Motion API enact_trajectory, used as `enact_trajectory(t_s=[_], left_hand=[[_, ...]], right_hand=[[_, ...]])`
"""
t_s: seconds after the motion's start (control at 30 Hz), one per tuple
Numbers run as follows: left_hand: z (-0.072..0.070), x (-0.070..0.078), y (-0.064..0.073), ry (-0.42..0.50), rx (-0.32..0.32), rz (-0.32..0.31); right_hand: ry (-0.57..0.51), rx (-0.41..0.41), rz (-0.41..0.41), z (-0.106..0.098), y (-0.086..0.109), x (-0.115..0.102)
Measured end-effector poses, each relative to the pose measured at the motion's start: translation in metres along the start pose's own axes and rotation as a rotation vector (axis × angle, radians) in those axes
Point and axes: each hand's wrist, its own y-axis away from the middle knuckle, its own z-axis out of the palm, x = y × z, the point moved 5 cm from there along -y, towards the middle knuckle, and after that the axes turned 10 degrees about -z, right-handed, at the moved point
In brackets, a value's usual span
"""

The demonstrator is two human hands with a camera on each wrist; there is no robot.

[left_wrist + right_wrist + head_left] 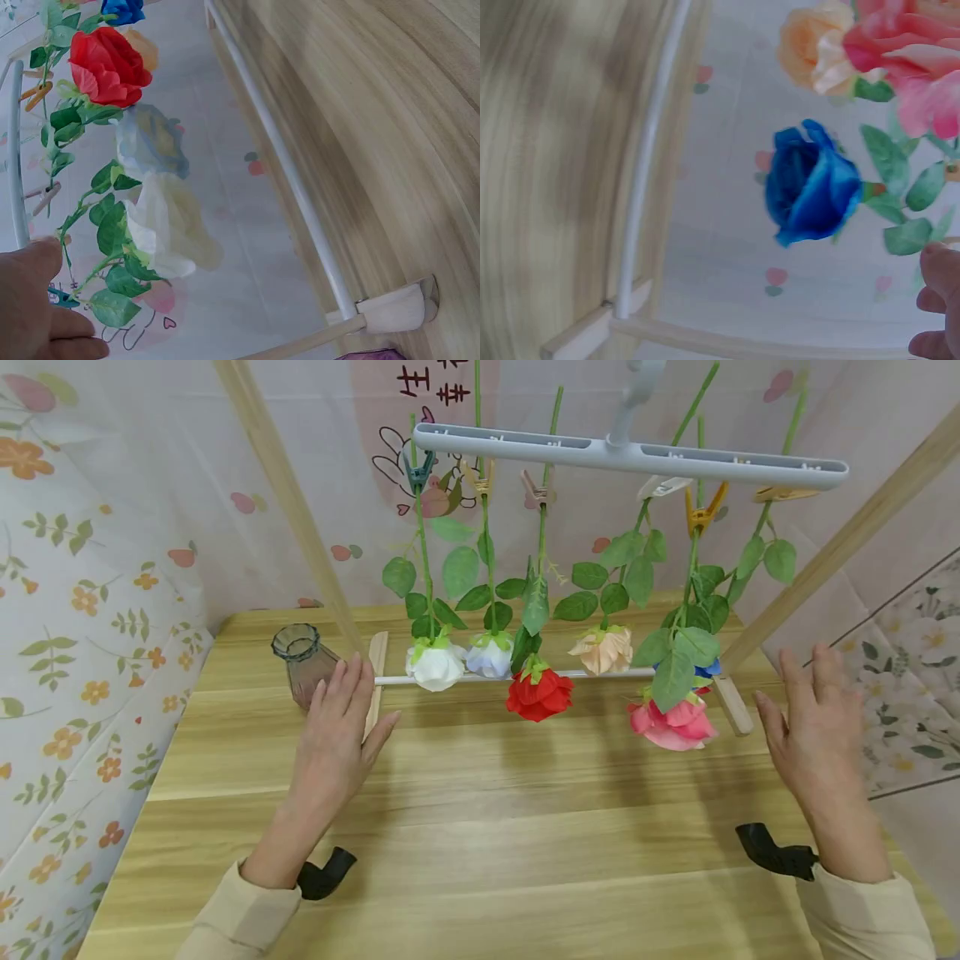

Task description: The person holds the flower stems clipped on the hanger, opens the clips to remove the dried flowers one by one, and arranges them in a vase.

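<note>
My left hand [333, 727], fingers extended, is beside the left wooden post and overlaps a smoky glass vase [296, 645] in the head view. On the far right, my right hand [817, 743] is raised with straight fingers, holding nothing. Between them, artificial roses hang upside down by clothespins from a grey-blue hanger bar [525, 446]: a white rose [437, 667], a pale bluish one [489, 657], a red rose [540, 695], a peach rose [602, 652] and a pink rose [671, 725]. The blue rose [810, 187], mostly hidden behind leaves in the head view, shows fully in the right wrist view.
Slanted wooden posts [288, 485] flank the flowers, with a thin white rod [592, 674] joining the feet low down. A wooden table [480, 843] lies beneath. Patterned cloth [90, 635] covers the walls. Black curved pieces [772, 852] stick out by both wrists.
</note>
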Motion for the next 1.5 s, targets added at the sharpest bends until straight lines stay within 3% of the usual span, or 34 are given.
enact_trajectory(t_s=[0.07, 0.17, 0.4, 0.63, 0.73, 0.93, 1.23, 1.37, 1.5], left_hand=[[-0.004, -0.002, -0.001, 0.044, 0.066, 0.025], [-0.010, -0.004, -0.003, 0.114, 0.139, 0.032], [-0.016, -0.010, -0.010, 0.230, 0.201, 0.006], [-0.019, -0.009, -0.022, 0.286, 0.213, 0.015], [-0.019, -0.008, -0.028, 0.320, 0.217, 0.016], [-0.020, -0.004, -0.045, 0.415, 0.224, 0.039], [-0.026, 0.001, -0.070, 0.510, 0.199, 0.020], [-0.025, 0.001, -0.084, 0.582, 0.194, -0.003], [-0.021, 0.001, -0.099, 0.661, 0.130, -0.068]], right_hand=[[0.001, 0.108, -0.071, -0.003, -0.003, -0.006], [-0.010, 0.201, -0.129, -0.008, -0.012, -0.016], [-0.080, 0.205, -0.081, -0.016, -0.039, -0.059], [-0.246, 0.216, -0.197, 0.001, -0.067, -0.117], [-0.330, 0.194, -0.255, 0.013, -0.078, -0.142], [-0.457, 0.075, -0.314, 0.044, -0.097, -0.186], [-0.665, -0.114, -0.223, 0.096, -0.121, -0.239], [-0.705, -0.146, -0.181, 0.118, -0.132, -0.251], [-0.739, -0.152, -0.113, 0.138, -0.139, -0.257]])
